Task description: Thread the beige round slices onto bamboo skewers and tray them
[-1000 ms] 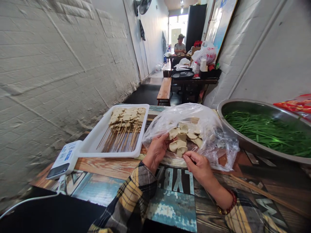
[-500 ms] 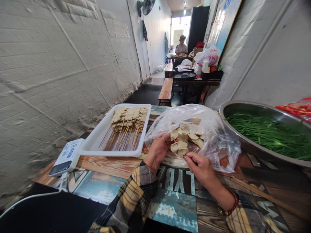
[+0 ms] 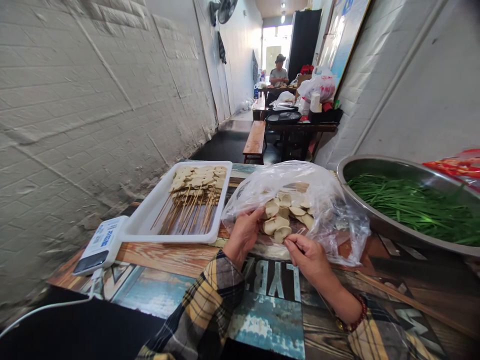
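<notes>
A clear plastic bag (image 3: 330, 220) of pale folded food slices (image 3: 287, 210) lies on the patterned table (image 3: 262, 310). My left hand (image 3: 243, 235) reaches into the bag's mouth and its fingers close on a stack of slices. My right hand (image 3: 307, 255) is pinched at the bag's near edge on a thin wooden skewer whose tip touches the slices. To the left, a white tray (image 3: 150, 220) holds several finished skewers (image 3: 191, 197) of the same slices.
A large steel basin (image 3: 378, 220) of green chives stands at the right. A white power bank (image 3: 101, 245) with a cable lies at the left edge. Loose skewers (image 3: 408, 302) lie at the right front. Far down the corridor a person sits at cluttered tables beside a bench (image 3: 255, 137).
Both hands stay at the bag's mouth. My left fingers have shifted slightly on the slices, and the right hand has edged closer to them.
</notes>
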A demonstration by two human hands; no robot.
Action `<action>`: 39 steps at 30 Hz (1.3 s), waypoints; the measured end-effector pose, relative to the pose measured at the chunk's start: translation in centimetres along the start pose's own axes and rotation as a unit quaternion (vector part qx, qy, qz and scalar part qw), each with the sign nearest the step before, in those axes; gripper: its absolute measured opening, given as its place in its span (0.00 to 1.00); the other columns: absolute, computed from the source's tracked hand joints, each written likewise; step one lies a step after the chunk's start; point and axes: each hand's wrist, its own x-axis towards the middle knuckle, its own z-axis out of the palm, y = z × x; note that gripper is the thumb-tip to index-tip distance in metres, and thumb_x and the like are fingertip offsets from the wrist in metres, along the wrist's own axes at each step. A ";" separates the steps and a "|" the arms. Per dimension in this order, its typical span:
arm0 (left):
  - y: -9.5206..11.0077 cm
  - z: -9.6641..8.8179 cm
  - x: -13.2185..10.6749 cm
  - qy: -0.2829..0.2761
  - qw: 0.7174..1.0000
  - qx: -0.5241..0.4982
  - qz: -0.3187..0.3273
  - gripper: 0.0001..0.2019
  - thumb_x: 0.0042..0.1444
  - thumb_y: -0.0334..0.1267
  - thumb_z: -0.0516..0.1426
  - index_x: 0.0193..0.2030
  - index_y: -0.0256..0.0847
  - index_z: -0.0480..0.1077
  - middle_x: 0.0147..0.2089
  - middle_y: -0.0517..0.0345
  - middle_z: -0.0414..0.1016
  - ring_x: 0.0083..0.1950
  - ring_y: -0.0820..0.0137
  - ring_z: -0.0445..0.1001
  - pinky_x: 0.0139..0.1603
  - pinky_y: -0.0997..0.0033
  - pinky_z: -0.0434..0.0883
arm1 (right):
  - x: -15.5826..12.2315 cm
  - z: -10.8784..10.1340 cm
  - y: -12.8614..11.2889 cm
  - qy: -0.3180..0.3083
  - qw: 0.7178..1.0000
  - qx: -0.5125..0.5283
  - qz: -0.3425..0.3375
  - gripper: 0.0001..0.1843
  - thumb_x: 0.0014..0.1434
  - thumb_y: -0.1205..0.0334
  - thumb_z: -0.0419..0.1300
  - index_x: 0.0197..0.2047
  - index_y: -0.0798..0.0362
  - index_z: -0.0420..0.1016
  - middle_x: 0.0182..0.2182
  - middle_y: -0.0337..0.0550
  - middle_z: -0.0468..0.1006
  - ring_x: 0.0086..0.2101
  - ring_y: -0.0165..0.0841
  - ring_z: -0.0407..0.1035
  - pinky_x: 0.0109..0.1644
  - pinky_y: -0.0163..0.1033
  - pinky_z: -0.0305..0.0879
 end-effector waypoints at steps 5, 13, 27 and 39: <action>-0.2 0.0 0.1 0.023 1.000 0.008 0.017 0.17 0.37 0.40 0.70 0.33 0.34 0.76 0.33 0.52 0.80 0.32 0.67 0.76 0.34 0.70 0.70 | -0.1 0.1 0.0 0.003 1.000 0.018 0.016 0.16 0.61 0.53 0.53 0.31 0.54 0.74 0.13 0.32 0.65 0.16 0.27 0.60 0.23 0.32 0.56; -0.2 0.2 0.1 0.032 0.999 0.025 0.031 0.15 0.36 0.40 0.69 0.32 0.36 0.77 0.31 0.55 0.79 0.32 0.67 0.75 0.35 0.70 0.70 | -0.1 0.3 -0.1 0.005 0.999 0.039 0.025 0.17 0.61 0.51 0.53 0.30 0.54 0.73 0.12 0.31 0.64 0.15 0.27 0.59 0.22 0.32 0.55; -0.2 0.1 0.1 0.010 0.996 0.086 0.027 0.11 0.38 0.39 0.68 0.28 0.35 0.76 0.27 0.57 0.76 0.30 0.69 0.73 0.33 0.72 0.68 | -0.1 0.5 0.1 -0.006 0.996 0.077 0.049 0.16 0.60 0.51 0.54 0.30 0.54 0.71 0.12 0.31 0.64 0.15 0.26 0.57 0.21 0.32 0.51; 0.2 0.6 -0.4 -0.065 0.997 -0.016 -0.031 0.15 0.44 0.42 0.68 0.38 0.35 0.76 0.34 0.55 0.79 0.36 0.68 0.76 0.40 0.72 0.72 | 0.1 0.5 0.7 -0.007 0.992 0.122 0.037 0.15 0.63 0.52 0.53 0.32 0.54 0.70 0.13 0.30 0.63 0.16 0.25 0.55 0.21 0.32 0.50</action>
